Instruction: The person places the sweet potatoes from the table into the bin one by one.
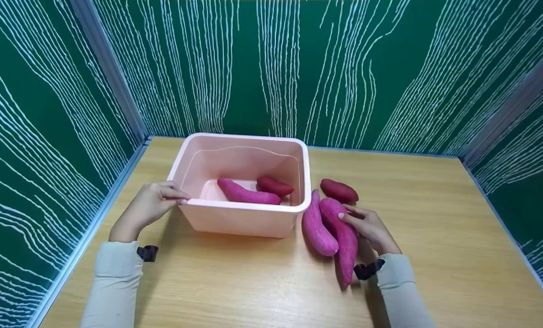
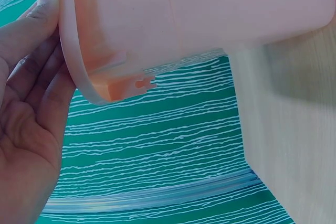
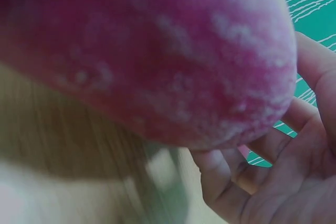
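My left hand (image 1: 150, 206) grips the near left corner of the rim of a pink plastic bin (image 1: 239, 223). In the left wrist view the thumb lies on one side of that rim, with the fingers behind it. Inside the bin lie a long purple-pink sweet potato (image 1: 246, 192) and a smaller, redder sweet potato (image 1: 275, 186). To the right of the bin, my right hand (image 1: 370, 228) holds a long, tapering sweet potato (image 1: 344, 234), thumb on top. Close beside it are another purple-pink sweet potato (image 1: 318, 228) and a dark red sweet potato (image 1: 339, 190).
A wooden table (image 1: 444, 228) carries everything. Green panels (image 1: 335, 68) with wavy white lines stand around its back and sides, joined by metal posts (image 1: 111, 68). Each wrist wears a dark strap, such as the left strap (image 1: 148, 253).
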Tool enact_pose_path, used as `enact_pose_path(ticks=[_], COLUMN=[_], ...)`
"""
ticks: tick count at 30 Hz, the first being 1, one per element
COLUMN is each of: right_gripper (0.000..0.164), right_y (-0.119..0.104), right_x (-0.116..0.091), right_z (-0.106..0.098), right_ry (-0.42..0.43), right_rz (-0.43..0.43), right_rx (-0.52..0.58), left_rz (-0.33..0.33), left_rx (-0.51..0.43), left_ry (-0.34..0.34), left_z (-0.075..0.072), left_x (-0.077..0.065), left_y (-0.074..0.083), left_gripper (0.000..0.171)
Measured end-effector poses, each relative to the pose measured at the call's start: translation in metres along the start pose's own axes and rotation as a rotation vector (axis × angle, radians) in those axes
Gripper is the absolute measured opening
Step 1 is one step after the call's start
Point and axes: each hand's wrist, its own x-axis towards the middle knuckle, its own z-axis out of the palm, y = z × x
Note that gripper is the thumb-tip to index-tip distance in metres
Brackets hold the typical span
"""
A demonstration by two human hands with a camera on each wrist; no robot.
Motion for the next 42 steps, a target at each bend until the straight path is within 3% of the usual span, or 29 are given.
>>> enact_pose_path(ticks=[5,25,34,42], right_gripper=[0.069,0.076,0.074,0.075], right_y=[-0.004,-0.013,-0.022,-0.032], right_x=[-0.001,-0.002,-0.002,-0.002], right_z=[-0.003,-0.012,-0.017,-0.021], right_ry=[-0.006,-0.017,-0.024,-0.030], right_rz=[0.020,0.008,-0.030,-0.023], right_rx=[0.040,-0.007,0.006,0.015], left_rz=[0.008,-0.058,0.058,0.037], left_rx=[0.002,-0.033,0.022,0.003], left_ry=[0.001,-0.023,0.029,0.014], left_z=[0.001,0.002,0.002,0.001], left_x=[0.000,0.001,0.000,0.000], left_y=[0.000,-0.001,-0.001,-0.001], left_gripper=[0.016,0.018,0.014,0.016])
